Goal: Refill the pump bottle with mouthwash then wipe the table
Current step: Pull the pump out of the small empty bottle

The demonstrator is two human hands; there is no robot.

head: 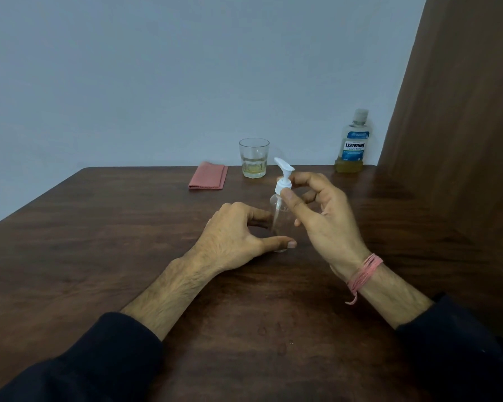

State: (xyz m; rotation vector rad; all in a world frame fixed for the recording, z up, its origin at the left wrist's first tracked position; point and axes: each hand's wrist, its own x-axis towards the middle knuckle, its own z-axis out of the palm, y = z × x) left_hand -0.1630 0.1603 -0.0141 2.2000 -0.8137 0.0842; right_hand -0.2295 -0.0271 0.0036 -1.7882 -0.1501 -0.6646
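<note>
Spreading across the lower view, a dark brown wood-grain desk [99,242] is backed by a plain pale blue-grey wall [157,68], with a brown wooden panel [462,111] rising at the far right. Near the far edge, left of centre, a folded pink cloth [208,176] is laid flat. Just right of it a clear glass [253,158] is stood upright, with a little yellowish liquid seen at its bottom. At the desk's middle the left hand [233,239] is rested on the surface, its fingers [259,216] curled around the lower body of the clear pump bottle [278,219], which is held upright. The white pump head [283,172] is pinched at its collar between thumb and forefinger of the right hand [323,219], the other fingers being left loosely spread. A pink thread band [363,271] is worn on the right wrist, and dark sleeves [84,367] are seen on both forearms. At the far right corner, well apart from the hands, a capped mouthwash bottle [353,143] is stood against the wall, yellowish liquid low inside. A few small droplets [273,335] are visible on the near desk surface
</note>
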